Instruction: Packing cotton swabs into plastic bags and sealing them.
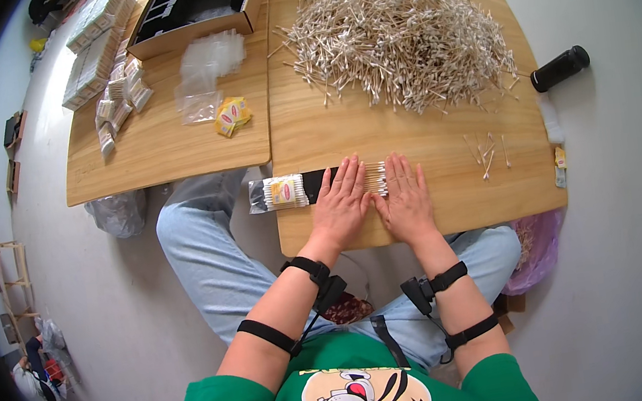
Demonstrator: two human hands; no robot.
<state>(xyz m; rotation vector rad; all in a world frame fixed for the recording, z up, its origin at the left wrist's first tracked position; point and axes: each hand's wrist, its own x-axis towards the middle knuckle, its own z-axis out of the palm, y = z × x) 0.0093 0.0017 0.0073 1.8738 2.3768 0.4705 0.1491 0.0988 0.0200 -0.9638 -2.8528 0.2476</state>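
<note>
A row of cotton swabs (376, 179) lies side by side at the front of the table, partly covered by my hands. My left hand (342, 203) rests flat over the row's left end and a black strip (317, 182), fingers stretched out. Along the row's right end lies my right hand (406, 199), also flat with straight fingers; the two thumbs come close together. Left of the hands, a clear bag packed with cotton swabs and a yellow-white label (283, 192) sits at the strip's end, partly past the table edge.
A big heap of loose swabs (405, 39) covers the far table. A few swabs (485, 154) lie to the right. Further left are yellow cards (232, 116), clear bags (213, 56), an open carton (256, 16) and stacked swab packs (94, 64). A black bottle (561, 69) is at the right edge.
</note>
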